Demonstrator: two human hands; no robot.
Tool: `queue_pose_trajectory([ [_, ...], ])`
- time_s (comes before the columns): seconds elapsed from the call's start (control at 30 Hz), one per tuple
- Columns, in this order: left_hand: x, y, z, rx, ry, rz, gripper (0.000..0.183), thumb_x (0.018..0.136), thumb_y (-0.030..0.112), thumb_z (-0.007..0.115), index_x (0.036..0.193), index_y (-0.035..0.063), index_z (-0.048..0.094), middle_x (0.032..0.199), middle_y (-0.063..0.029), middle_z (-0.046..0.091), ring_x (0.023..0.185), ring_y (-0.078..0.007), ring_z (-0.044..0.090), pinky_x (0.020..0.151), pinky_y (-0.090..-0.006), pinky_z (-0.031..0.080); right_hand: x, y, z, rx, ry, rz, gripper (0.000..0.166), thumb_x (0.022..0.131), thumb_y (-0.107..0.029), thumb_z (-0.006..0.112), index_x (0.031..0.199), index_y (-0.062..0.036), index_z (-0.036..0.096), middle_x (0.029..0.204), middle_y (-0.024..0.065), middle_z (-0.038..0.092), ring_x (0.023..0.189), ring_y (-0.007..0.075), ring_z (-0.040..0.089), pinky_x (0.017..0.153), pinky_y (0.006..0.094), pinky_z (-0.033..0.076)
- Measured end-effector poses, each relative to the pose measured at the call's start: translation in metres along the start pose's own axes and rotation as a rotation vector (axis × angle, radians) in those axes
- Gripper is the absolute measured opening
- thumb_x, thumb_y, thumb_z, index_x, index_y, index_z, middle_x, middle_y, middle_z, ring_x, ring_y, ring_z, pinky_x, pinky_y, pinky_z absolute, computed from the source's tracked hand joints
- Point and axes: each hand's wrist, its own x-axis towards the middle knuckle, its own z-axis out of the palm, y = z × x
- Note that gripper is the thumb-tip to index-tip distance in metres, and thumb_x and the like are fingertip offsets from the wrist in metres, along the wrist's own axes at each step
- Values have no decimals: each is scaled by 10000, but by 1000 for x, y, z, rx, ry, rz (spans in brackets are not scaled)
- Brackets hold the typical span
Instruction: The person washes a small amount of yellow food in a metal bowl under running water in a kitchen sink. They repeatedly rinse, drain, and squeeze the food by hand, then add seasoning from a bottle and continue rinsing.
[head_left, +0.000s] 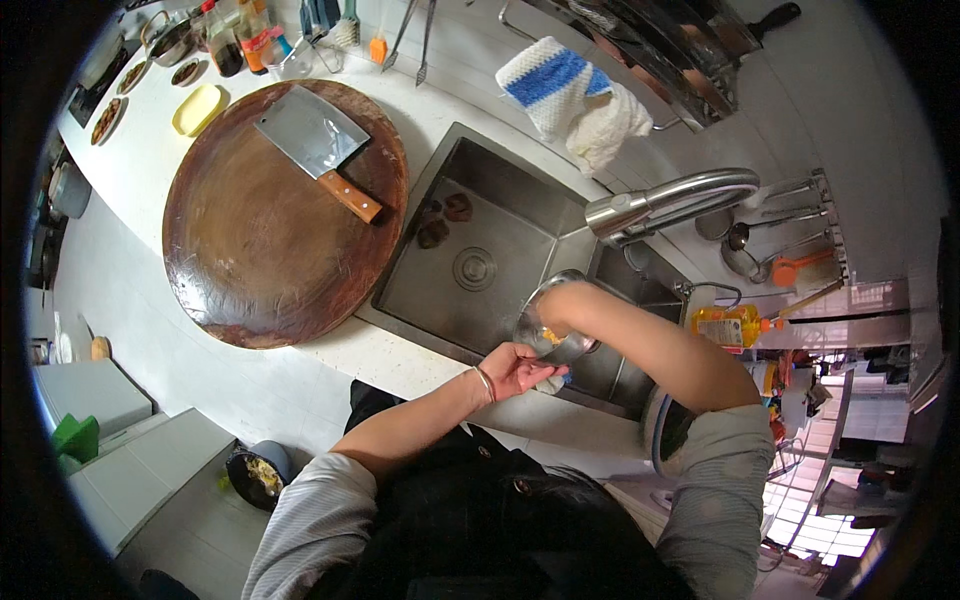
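Observation:
My left hand (516, 370) holds a shiny metal bowl (576, 349) from below, near the front edge of the sink. A white bracelet circles that wrist. The bowl is tilted above the area where the large basin meets the smaller one. Reaching down into it is my right hand (559, 309), whose fingertips are hidden from me. Some small yellow-orange food pieces (553, 336) show inside the bowl, just below that hand. Under the bowl lies the stainless steel sink (420, 300), with several dark brown pieces (444, 217) on the floor of its large basin.
A round wooden chopping block (262, 225) bears a cleaver (315, 139) to the left. The curved faucet (667, 202) juts over the sink's back. Towels (570, 97) hang on the wall. An orange-yellow bottle (724, 326) stands at the right; a waste bin (259, 472) sits on the floor.

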Motion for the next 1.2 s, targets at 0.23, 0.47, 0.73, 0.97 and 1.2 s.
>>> queue_pose_trajectory([
  [0.23, -3, 1, -9, -156, -145, -80, 344, 830, 51, 447, 1068, -197, 427, 1216, -315, 483, 1123, -392, 530, 780, -326, 582, 10, -10, -37, -114, -316, -28, 286, 692, -155, 665, 972, -125, 712, 993, 104, 678, 861, 310, 650, 725, 433, 530],
  [0.47, -5, 3, -9, -43, -121, -5, 349, 844, 37, 404, 1119, -178, 399, 1217, -323, 475, 1091, -388, 556, 772, -321, 581, 7, -9, -36, -87, -306, -53, 496, 707, -168, 662, 1191, -99, 577, 1065, 129, 647, 975, 282, 622, 783, 412, 504],
  [0.73, -88, 11, 39, 1192, 506, 743, 432, 848, 64, 489, 1250, 83, 332, 1058, -137, 558, 864, -234, 620, 595, -361, 580, -51, -27, 15, 267, 688, -119, 288, 721, -25, 608, 1009, -25, 630, 921, 186, 628, 914, 342, 603, 805, 422, 470],
  [0.97, -253, 14, 66, 1107, 460, 871, 628, 867, 66, 471, 1414, 177, 183, 1163, -128, 543, 922, -226, 624, 680, -378, 580, -76, -118, -110, 530, 1122, -274, 200, 751, -83, 635, 942, -37, 604, 889, 148, 583, 860, 350, 584, 750, 419, 471],
  [1.2, -414, 56, 76, 1074, 511, 922, 597, 849, 56, 455, 1392, 147, 223, 1113, -116, 564, 861, -209, 644, 658, -344, 586, -32, -199, -242, 544, 1236, -487, 163, 791, -122, 630, 936, -68, 580, 863, 136, 552, 844, 348, 578, 720, 428, 468],
])
